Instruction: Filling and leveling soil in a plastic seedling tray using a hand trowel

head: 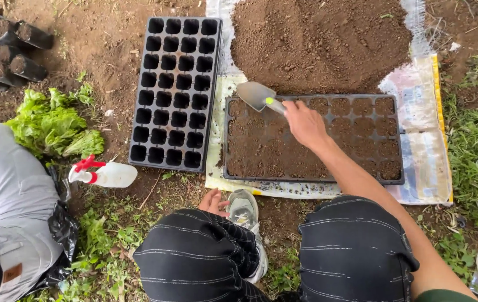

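My right hand (305, 123) grips a small metal trowel (256, 95) with a green spot on its handle. The blade hangs over the upper left corner of a black seedling tray (313, 180) whose cells are filled with soil. That tray lies on a white plastic sheet (426, 145). A mound of loose soil (320, 42) lies on the sheet just behind the tray. My left hand (214, 201) rests low by my left knee, next to my grey shoe (243, 208), fingers loose and holding nothing.
An empty black seedling tray (175, 92) lies left of the filled one. A white spray bottle with a red trigger (104, 173) and green leafy plants (54, 123) lie further left. Small black pots of soil (4, 53) sit top left. Another person's grey-clad leg (9, 196) is at left.
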